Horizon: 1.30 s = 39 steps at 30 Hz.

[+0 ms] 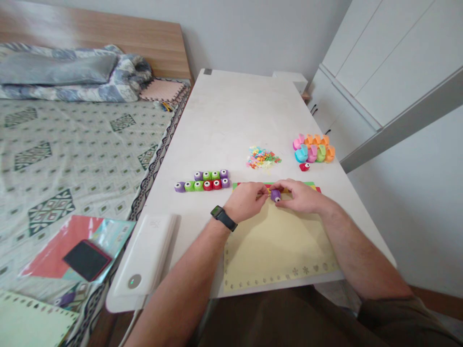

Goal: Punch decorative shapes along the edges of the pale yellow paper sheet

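A small purple craft punch (275, 195) sits at the far edge of a pale yellow sheet of paper (278, 241). My right hand (302, 195) curls around the punch, thumb on its near side and fingers beyond it. Just left of the punch, my left hand (248, 200) is closed in a pinch at the sheet's far edge; its fingertips partly hide what they grip. Shaped holes run along the sheet's near and left edges. Green, red and yellow sheets show under my hands.
Purple, green and red punches (207, 185) stand in two rows at left. Colourful paper cut-outs (262, 157) lie beyond my hands. Larger punches (314, 148) and a red punch (304, 166) are at right. A white power bank-like device (146, 255) lies near the table's left edge, beside the bed (90, 159).
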Motion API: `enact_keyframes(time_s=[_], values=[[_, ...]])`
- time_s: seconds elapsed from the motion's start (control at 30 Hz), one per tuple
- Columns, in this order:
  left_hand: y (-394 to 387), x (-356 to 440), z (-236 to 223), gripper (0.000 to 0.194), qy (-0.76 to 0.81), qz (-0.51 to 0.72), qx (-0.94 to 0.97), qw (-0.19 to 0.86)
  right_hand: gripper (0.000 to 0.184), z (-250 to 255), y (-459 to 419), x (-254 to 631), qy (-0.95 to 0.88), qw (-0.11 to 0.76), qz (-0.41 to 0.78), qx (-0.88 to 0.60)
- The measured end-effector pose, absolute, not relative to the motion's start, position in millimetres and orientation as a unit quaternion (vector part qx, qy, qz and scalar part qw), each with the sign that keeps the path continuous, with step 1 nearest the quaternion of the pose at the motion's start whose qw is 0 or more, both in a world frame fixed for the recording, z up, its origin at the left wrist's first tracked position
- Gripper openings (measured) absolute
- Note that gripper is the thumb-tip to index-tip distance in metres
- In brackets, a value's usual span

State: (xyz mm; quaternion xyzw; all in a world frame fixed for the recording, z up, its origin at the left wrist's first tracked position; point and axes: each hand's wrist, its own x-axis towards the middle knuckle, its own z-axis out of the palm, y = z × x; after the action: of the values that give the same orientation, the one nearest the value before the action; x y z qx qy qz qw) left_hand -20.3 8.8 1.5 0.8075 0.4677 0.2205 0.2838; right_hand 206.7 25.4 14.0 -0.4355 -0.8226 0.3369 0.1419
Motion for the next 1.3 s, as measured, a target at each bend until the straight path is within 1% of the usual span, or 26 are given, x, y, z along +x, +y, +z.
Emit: enact_keyframes(time_s=[0.1,0.27,0.4,0.63,1.03,1.3], values=[[8.3,-20.5,2.1,0.019,0.469,0.218,0.807,0.285,0.048,13.9,24.9,206.9,-0.816,0.142,0.358,-0.431],[8.4,-20.7,0.1,0.017,0.463,0.226,0.809,0.284,0.044,13.3,23.6,206.7,-0.804,0.142,0.375,-0.439],[9.0,-20.6,-0.6,0.017,0.464,0.227,0.809,0.282,0.04,13.5,23.5,206.5,-0.805,0.138,0.363,-0.449],[8.3,-21.0,0.4,0.018,0.465,0.226,0.807,0.285,0.041,13.1,23.8,208.5,-0.819,0.128,0.337,-0.447],[8.4,-19.9,2.9,0.017,0.461,0.225,0.811,0.281,0.033,9.3,22.1,203.4,-0.764,0.143,0.409,-0.478],[8.2,-20.3,3.4,0.017,0.462,0.226,0.808,0.285,0.031,11.5,21.3,202.8,-0.775,0.143,0.379,-0.485]])
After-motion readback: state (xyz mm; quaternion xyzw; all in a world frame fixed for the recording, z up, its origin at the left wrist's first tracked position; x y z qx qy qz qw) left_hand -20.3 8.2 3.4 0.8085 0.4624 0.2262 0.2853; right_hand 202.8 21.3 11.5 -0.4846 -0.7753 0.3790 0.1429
